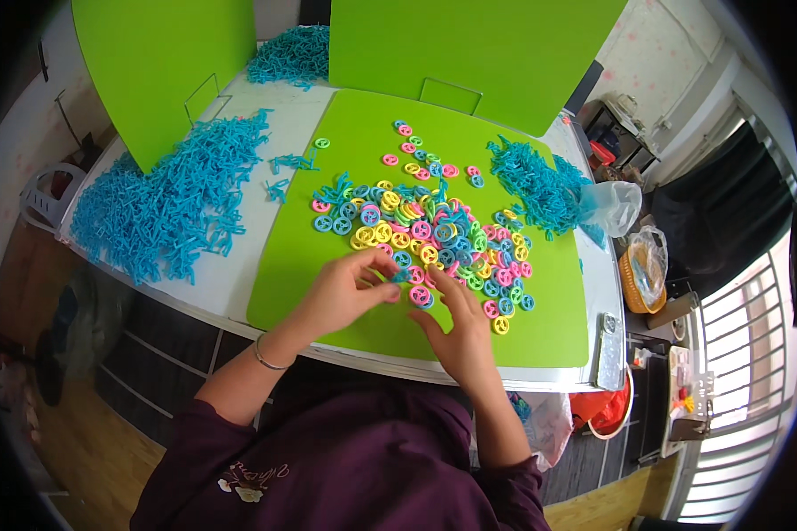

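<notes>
A pile of small plastic wheels (421, 230) in pink, yellow, blue and green lies on a green board (345, 331). At the pile's near edge, my left hand (350, 288) pinches a small blue plastic piece (401, 276) between thumb and fingers; its full shape is partly hidden. My right hand (459, 329) is just to the right, thumb and fingers apart, with fingertips at the near wheels. Nothing shows in its grasp. Between the two hands sit a few pink and blue wheels (421, 296). Some blue branched pieces (335, 191) lie along the pile's far left.
Large heaps of blue plastic pieces lie left (173, 195), at the back (290, 55) and right (536, 181). Green panels (469, 44) stand upright behind the board. A phone (608, 350) rests at the table's right corner, and a clear plastic bag (613, 208) beside the right heap.
</notes>
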Demonstrator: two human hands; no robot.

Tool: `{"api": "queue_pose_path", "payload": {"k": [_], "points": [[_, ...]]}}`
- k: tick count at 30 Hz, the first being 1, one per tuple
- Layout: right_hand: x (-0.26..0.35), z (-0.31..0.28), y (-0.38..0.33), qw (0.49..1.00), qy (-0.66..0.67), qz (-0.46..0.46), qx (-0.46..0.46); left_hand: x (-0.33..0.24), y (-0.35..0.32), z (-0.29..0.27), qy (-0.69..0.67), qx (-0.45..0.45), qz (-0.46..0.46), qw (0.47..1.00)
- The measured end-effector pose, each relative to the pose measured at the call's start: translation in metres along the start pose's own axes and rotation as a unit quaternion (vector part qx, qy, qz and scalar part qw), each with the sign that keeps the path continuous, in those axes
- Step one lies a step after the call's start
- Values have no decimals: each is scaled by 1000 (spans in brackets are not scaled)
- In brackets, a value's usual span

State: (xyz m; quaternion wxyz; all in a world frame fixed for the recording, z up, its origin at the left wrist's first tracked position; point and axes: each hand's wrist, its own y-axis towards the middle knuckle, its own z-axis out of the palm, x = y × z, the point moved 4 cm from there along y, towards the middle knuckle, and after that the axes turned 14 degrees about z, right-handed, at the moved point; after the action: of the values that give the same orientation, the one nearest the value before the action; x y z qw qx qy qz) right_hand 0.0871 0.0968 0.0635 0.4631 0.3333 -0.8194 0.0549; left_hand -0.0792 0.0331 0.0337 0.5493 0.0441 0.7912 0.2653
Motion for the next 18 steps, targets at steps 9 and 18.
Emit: {"api": "queue_pose_path", "payload": {"k": [9,18], "points": [[-35,22,-8,863,438,214,134,4,-7,28,-328,-23,-155,931],[-39,-5,-11,889,419,181,-33,-5,1,4,344,9,123,931]]}}
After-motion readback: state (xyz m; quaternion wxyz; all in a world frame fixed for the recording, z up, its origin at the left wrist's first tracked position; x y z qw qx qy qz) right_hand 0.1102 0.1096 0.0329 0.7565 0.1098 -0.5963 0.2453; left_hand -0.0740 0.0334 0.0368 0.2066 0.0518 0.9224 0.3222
